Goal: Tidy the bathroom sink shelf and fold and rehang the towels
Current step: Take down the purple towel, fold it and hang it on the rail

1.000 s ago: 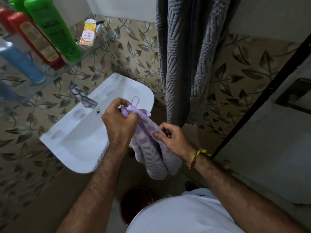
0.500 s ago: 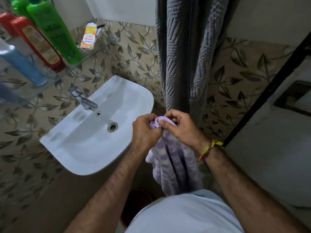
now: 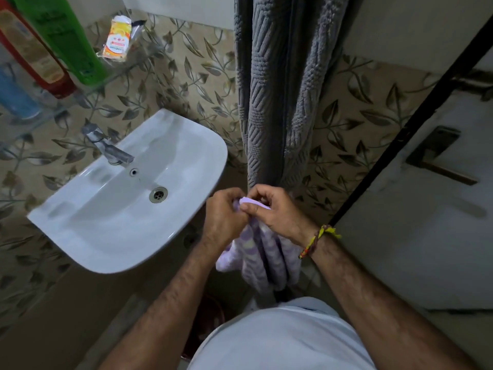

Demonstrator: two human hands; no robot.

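- Both hands pinch the top edge of the small purple towel [image 3: 262,252]: the left hand [image 3: 226,217] has its fingers curled round the bunched upper end, and the right hand [image 3: 277,212] nips the same edge between thumb and forefinger, the two hands touching. Holding it by the top lets the cloth hang straight under its own weight, which looks like the way to line up the layers of a fold.
- The towel hangs below the hands in a narrow gathered bundle, between the forearms and in front of the person's white shirt [image 3: 280,340]. It is in mid-air just right of the sink, on no rail or hook.
- A braided thread band [image 3: 317,240] sits on the right wrist, clear of the cloth.
- Just left of the hands is the white sink [image 3: 88,236], with its drain [image 3: 158,194] and tap [image 3: 112,149].
- Just beyond the hands hangs the grey towel [image 3: 285,89], draped down the leaf-patterned wall [image 3: 186,84], its lower end close above the knuckles. It appears hung already, so I judge the purple one to be the piece in hand.
- Furthest, at upper left, the glass shelf [image 3: 88,90] carries a green bottle [image 3: 66,41], a red bottle [image 3: 34,57], a blue bottle [image 3: 14,97] and a small orange packet [image 3: 117,40], set in a row.
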